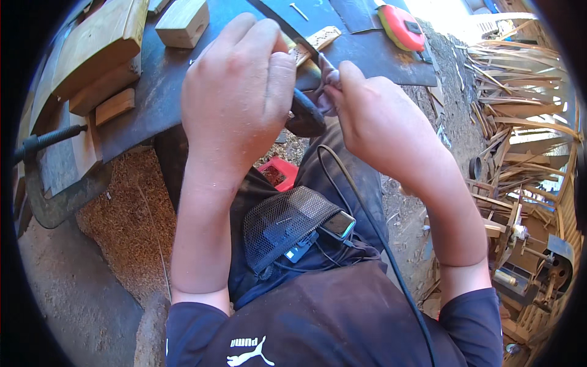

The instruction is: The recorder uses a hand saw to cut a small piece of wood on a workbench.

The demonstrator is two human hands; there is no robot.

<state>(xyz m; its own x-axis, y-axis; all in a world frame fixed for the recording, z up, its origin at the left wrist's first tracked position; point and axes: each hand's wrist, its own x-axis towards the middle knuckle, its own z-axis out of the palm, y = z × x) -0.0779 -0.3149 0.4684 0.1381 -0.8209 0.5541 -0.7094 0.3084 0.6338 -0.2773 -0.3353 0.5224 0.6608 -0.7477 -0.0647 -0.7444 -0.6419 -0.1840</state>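
My left hand (235, 92) is closed at the bench edge, knuckles up; what its fingers hold is hidden. A dark rounded piece (306, 116) juts out beside it. My right hand (373, 116) pinches a crumpled greyish-pink cloth (327, 79) at a long dark blade (284, 27), which runs diagonally up to the left. A light wooden piece with small dark markings (324, 38) lies under the blade, near a loose nail (298, 11).
The metal-topped bench (143, 113) holds wooden blocks (182, 21) and a red-yellow tape measure (400, 27). A clamp (52, 144) grips the left edge. Wood offcuts (520, 110) and machinery (544, 269) are at right. A cable and mesh pouch (287, 226) rest on my lap.
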